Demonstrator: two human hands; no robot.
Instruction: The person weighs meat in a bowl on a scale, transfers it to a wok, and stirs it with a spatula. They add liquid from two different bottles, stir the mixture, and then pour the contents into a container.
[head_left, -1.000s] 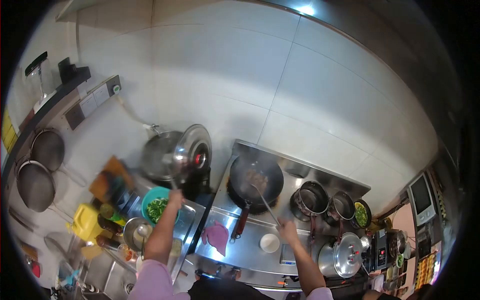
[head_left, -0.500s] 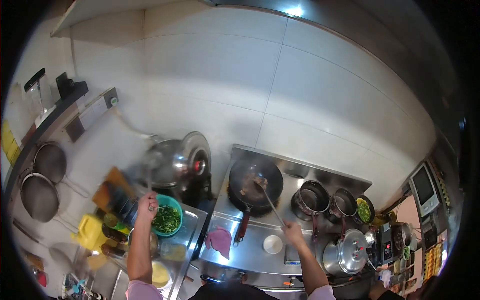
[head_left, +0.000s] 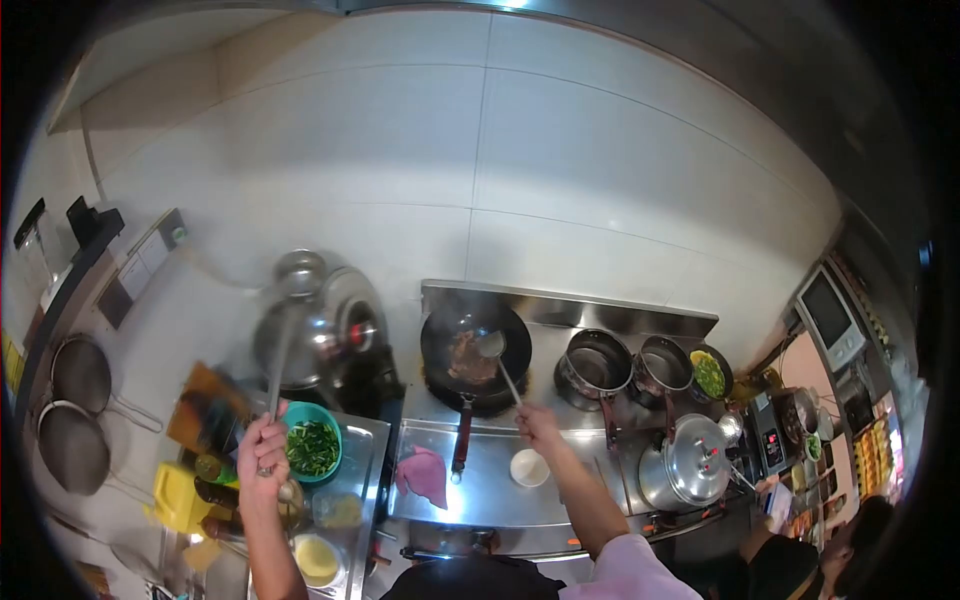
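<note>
My left hand [head_left: 264, 450] grips the handle of a steel ladle [head_left: 300, 272], whose bowl is raised over the large steaming pot [head_left: 282, 345] at the left. In my right hand [head_left: 539, 425] is the handle of a second ladle [head_left: 492, 345]; its bowl is in the black wok [head_left: 515, 375], at the right of the brown food [head_left: 470, 358]. Beside my left hand stands a turquoise bowl [head_left: 334, 462] of chopped greens [head_left: 313, 447]. A pink cloth [head_left: 423, 476] and a white bowl [head_left: 529, 467] lie in front of the wok.
Two dark pots [head_left: 598, 365] [head_left: 664, 367] and a pan of greens [head_left: 708, 374] stand right of the wok. A pressure cooker [head_left: 697, 460] is nearer. A yellow jug [head_left: 178, 497] is at the left. Another person [head_left: 780, 565] is at the lower right.
The left ladle has risen from the pot's steam and shows its bowl clearly. The right ladle's bowl has shifted to the food's right side. The whole view has moved, so the scene sits further left.
</note>
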